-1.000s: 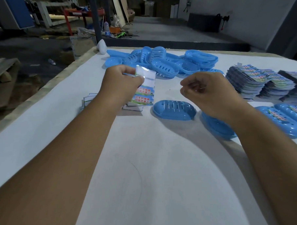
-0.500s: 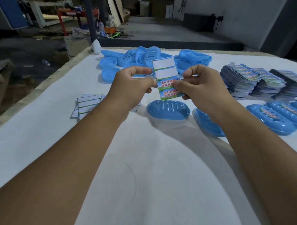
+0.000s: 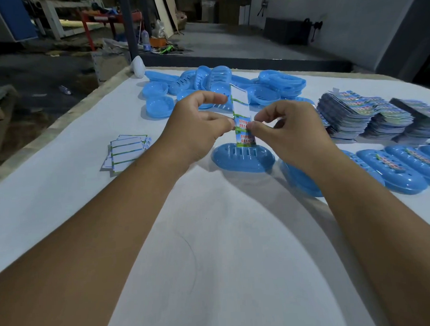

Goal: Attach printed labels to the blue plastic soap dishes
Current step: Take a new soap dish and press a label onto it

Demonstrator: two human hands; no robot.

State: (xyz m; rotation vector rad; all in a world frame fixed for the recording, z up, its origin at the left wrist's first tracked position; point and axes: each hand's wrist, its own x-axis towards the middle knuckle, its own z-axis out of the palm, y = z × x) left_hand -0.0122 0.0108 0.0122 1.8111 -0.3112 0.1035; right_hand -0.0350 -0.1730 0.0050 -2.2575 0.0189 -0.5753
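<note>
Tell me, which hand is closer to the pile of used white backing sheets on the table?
Left. The left hand is just right of the used backing sheets; the right hand is farther right, beyond the label strip both hands pinch.

A white-covered desk (image 3: 50,194) stands in a dim workshop. Beyond its far edge lies a grey concrete floor (image 3: 228,41). Left of the floor stands a red-framed bench (image 3: 109,18); right of it rises a pale grey wall (image 3: 350,14).

Label strip (image 3: 241,117): upright, pinched in my fingers above one inverted blue dish (image 3: 243,158). Unlabelled dishes (image 3: 220,88) heaped at 12 o'clock; labelled dishes (image 3: 406,166) at 3.
</note>
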